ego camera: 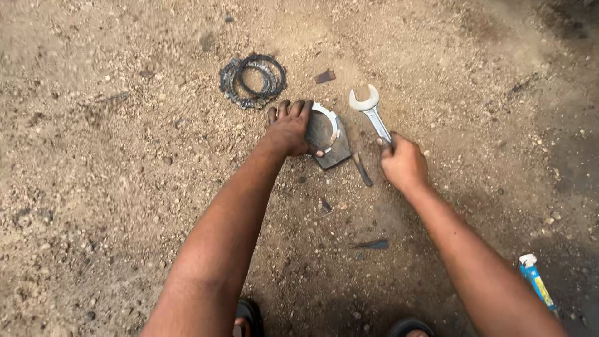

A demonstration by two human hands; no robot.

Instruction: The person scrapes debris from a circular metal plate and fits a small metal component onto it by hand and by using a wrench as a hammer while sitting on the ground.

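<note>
My left hand [289, 128] grips a round metal ring part [329, 125] that rests on a dark flat metal block [336, 154] on the sandy ground. My right hand [403, 163] is closed on the handle of a silver open-ended wrench [369, 106], whose jaw points away from me, just right of the ring part. A stack of dark toothed rings [253, 80] lies on the ground beyond my left hand.
The ground is gravelly sand [112, 187]. A small dark metal piece [324, 77] lies near the toothed rings, and dark metal scraps [372, 244] lie between my arms. A blue and yellow tube [536, 282] lies at the lower right. My sandalled feet [249, 315] show at the bottom edge.
</note>
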